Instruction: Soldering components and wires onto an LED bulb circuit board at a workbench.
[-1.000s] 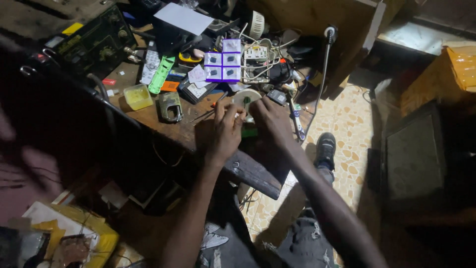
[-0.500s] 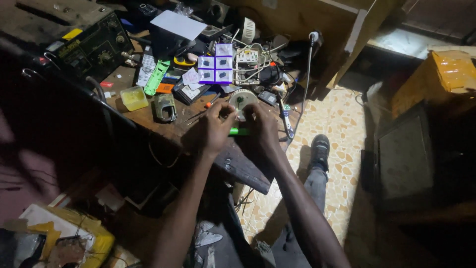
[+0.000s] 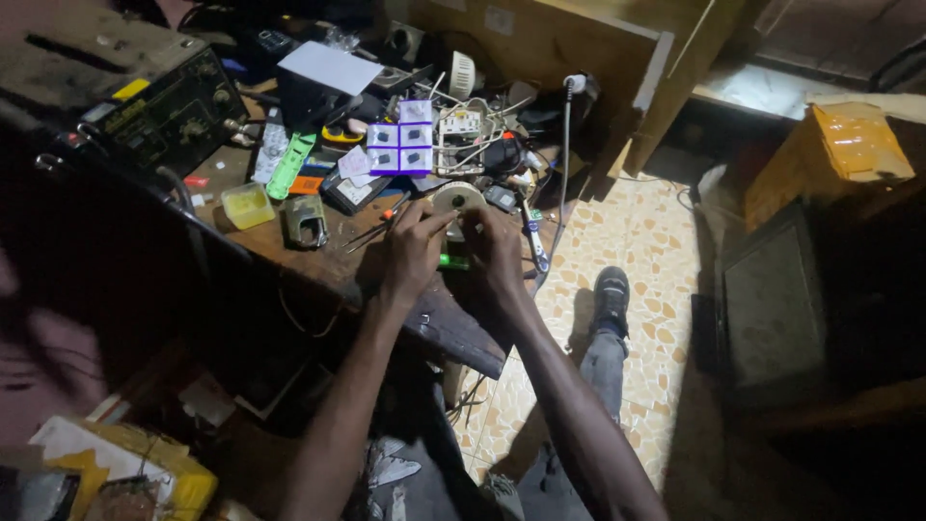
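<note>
Since a moment ago both hands have drawn in closer to the near edge of the surface point(image 3: 289, 253). The left hand point(image 3: 413, 253) and right hand point(image 3: 494, 253) pinch a small green thing point(image 3: 451, 260) between closed fingers; it seems to lie crosswise, left to right. Just beyond sits one pale round disc point(image 3: 456, 200). Six purple-edged square packets point(image 3: 400, 150) lie in a block behind; one yellow box point(image 3: 247, 205) sits at left.
</note>
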